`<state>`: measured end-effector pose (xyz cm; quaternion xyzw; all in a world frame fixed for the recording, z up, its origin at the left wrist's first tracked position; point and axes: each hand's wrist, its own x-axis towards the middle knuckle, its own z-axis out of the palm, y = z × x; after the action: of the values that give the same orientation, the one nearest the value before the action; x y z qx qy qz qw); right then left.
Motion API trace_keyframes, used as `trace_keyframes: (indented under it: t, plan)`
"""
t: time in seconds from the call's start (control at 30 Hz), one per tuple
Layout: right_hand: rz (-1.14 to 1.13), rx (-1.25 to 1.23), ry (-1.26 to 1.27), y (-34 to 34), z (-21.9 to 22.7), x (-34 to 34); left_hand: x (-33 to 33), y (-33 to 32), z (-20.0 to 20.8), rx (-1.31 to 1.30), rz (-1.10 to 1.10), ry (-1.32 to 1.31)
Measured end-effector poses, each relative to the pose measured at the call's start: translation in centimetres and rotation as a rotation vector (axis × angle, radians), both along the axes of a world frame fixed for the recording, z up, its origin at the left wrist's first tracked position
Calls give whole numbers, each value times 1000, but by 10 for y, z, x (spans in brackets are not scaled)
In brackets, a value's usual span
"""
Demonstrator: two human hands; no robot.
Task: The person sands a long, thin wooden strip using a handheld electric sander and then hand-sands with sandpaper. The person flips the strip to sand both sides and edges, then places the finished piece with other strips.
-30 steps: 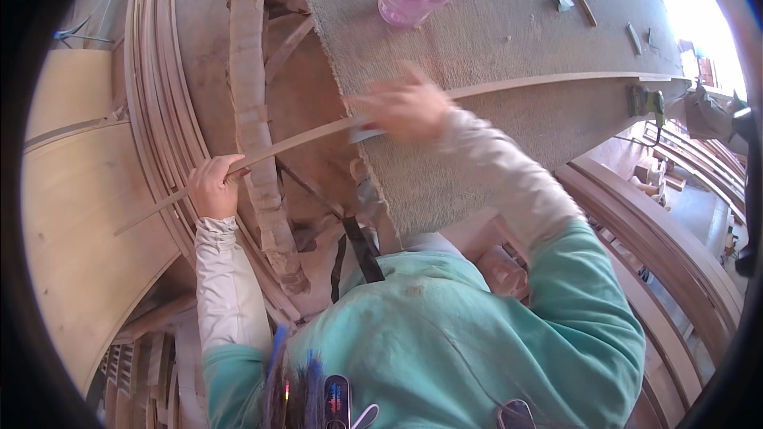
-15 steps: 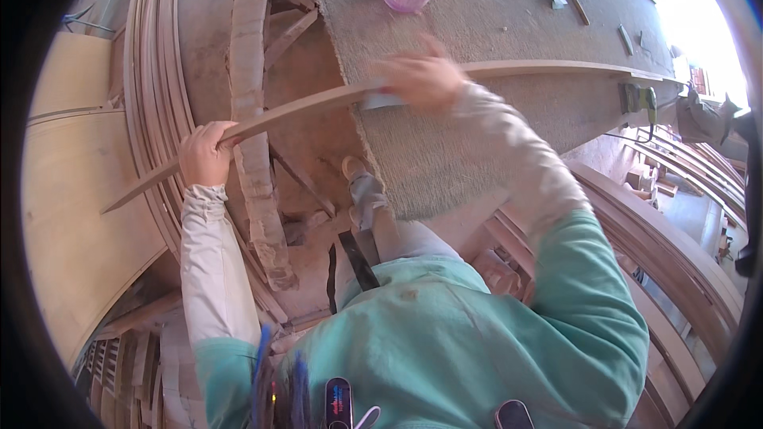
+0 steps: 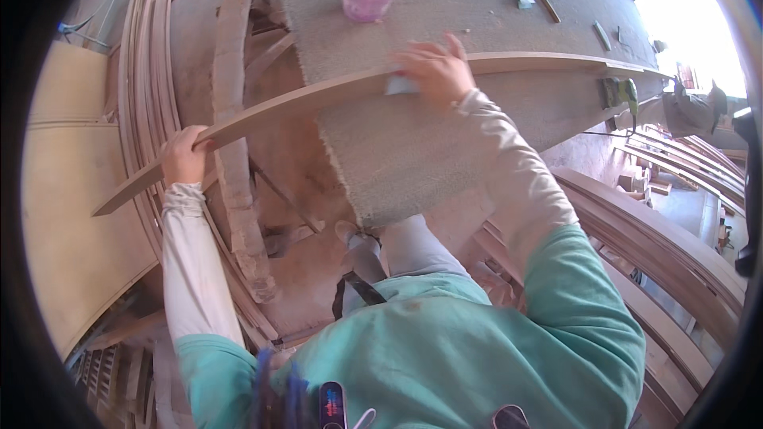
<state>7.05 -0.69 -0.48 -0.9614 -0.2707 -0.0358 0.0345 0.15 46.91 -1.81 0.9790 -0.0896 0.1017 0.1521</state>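
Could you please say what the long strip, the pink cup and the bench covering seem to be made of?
Long strip: likely wood, seemingly unvarnished, from its matte, pale brown surface.
Pink cup: probably smooth plastic, from its translucent lower body.
Bench covering: apparently coarse fabric or carpet, matte, with a frayed edge.

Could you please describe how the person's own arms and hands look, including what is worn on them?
The left hand and right hand wear no gloves. Wrinkled, pale sleeves cover the forearms, gathered at the wrists. Above them are green shirt sleeves.
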Motion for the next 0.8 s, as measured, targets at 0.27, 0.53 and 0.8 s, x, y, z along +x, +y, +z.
trace_keyframes:
  t: [0.27,0.53,0.8]
  plan:
    - [89,-45,226,-31,41,9,-14,18,-7,-1,91,59]
    - [65,108,10,-238,27,32,-2,-89,33,47,120,58]
    - [311,279,35,-56,3,22,10,-135,13,-25,114,-21]
